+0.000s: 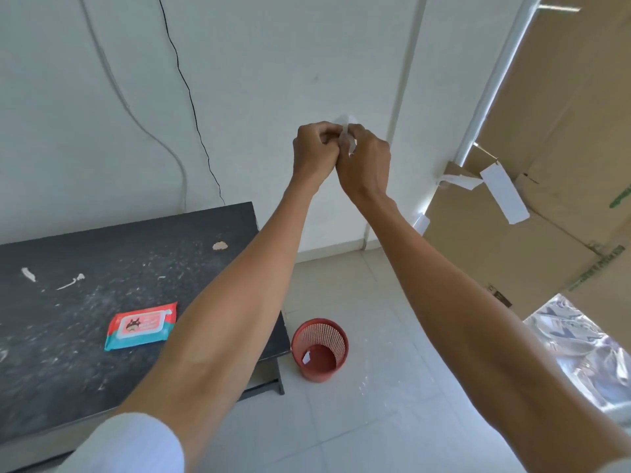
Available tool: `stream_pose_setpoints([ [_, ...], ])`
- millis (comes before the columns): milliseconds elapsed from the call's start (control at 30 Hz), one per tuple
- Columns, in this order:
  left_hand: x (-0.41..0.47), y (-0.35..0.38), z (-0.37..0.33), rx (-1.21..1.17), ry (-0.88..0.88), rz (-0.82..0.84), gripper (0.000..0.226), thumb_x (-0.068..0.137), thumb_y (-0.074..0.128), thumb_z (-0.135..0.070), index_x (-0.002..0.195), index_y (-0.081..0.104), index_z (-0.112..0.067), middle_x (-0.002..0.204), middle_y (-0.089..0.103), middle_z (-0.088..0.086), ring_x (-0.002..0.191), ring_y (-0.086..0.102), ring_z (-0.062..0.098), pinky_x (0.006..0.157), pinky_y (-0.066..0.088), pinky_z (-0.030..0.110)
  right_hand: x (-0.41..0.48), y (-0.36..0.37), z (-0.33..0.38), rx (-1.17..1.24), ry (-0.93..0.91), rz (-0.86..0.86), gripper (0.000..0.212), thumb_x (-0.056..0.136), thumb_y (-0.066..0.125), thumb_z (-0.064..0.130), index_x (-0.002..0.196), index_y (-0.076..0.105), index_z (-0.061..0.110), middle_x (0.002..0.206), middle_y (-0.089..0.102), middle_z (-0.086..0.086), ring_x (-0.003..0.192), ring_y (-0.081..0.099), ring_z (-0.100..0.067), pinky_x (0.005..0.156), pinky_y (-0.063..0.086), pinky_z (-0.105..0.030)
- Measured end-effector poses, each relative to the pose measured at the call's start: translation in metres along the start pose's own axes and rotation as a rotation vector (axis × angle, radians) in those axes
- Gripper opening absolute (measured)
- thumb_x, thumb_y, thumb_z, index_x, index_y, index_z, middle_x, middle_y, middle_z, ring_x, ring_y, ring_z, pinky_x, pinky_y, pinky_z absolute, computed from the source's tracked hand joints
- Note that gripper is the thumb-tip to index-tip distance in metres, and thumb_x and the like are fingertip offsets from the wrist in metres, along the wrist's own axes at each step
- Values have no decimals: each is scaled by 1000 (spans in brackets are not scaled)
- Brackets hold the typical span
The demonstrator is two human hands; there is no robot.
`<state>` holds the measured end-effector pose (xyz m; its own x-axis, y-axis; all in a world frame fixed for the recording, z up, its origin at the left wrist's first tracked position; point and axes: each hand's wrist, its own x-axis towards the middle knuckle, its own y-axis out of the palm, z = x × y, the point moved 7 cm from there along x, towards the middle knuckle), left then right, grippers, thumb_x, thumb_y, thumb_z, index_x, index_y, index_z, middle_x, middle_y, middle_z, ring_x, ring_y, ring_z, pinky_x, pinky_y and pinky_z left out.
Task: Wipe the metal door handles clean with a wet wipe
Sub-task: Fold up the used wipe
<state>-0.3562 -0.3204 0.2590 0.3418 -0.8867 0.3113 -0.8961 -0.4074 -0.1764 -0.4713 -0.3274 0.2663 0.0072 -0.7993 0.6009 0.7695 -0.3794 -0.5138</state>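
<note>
- Two hands meet at arm's length in front of a white wall [256, 63], raised well above the table and touching each other at the fingers.
- Left hand [316, 148]: fingers curled in tight, tips pinching the left side of a white wipe [346, 131].
- Right hand [367, 158]: fingers also curled, back of the hand toward the camera, pinching the wipe from the right.
- The wipe stands as a narrow crumpled strip between the two hands, with its top edge poking up above the knuckles.
- A white sleeve [129, 445] shows on the left arm at the bottom edge.
- Lower left, a scuffed black table [68, 370] bears a teal and red wipe pack [141, 325], lying flat with its lid down.
- A red mesh basket [321, 349] stands upright on the pale floor tiles [375, 387] just beside the table's corner, with a small white scrap inside.
- A black cable [191, 97] and a white cable [136, 114] run down the wall behind the table.
- Cardboard boxes [563, 131] with loose white labels fill the right side.
</note>
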Motion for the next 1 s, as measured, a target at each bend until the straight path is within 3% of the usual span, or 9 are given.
stream_pose_setpoints([
  [267, -52, 45, 157, 17, -132, -13, 20, 86, 60, -7, 100, 74, -10, 87, 75, 1, 83, 72, 10, 77, 60, 27, -93, 82, -114, -67, 122, 158, 26, 95, 40, 15, 100, 65, 8, 81, 67, -8, 73, 60, -28, 64, 52, -40],
  [500, -111, 86, 307, 122, -208, 57, 24, 89, 54, -5, 102, 75, -9, 91, 74, 2, 76, 65, 7, 59, 45, 2, -193, 168, -228, -167, 215, 273, 23, 92, 42, 9, 93, 65, 5, 80, 66, -8, 72, 58, -27, 57, 37, -31],
  [700, -149, 110, 456, 231, -311, 94, 23, 89, 59, -10, 106, 75, -9, 107, 73, 7, 98, 67, 18, 79, 50, 20, -276, 261, -325, -181, 245, 343, 24, 96, 44, 13, 93, 66, 5, 84, 69, -15, 74, 62, -31, 55, 43, -35],
  [767, -161, 118, 506, 261, -352, 108, 22, 89, 58, -9, 103, 75, -10, 106, 73, 7, 98, 66, 19, 76, 46, 20, -304, 296, -362, -149, 300, 376, 29, 98, 42, 19, 89, 67, 5, 83, 69, -16, 73, 62, -31, 56, 36, -31],
  [900, -188, 137, 595, 267, -486, 167, 23, 89, 58, -8, 104, 75, -9, 105, 73, 7, 85, 61, 12, 65, 43, 15, -357, 348, -427, -111, 397, 450, 33, 97, 42, 22, 93, 70, 5, 87, 70, -19, 80, 64, -35, 60, 36, -29],
  [1000, -204, 144, 652, 255, -590, 168, 24, 87, 56, -8, 102, 75, -9, 100, 72, 5, 85, 58, 12, 69, 41, 19, -390, 379, -460, -98, 469, 505, 33, 97, 43, 22, 96, 70, 4, 93, 69, -21, 85, 64, -38, 64, 38, -29],
])
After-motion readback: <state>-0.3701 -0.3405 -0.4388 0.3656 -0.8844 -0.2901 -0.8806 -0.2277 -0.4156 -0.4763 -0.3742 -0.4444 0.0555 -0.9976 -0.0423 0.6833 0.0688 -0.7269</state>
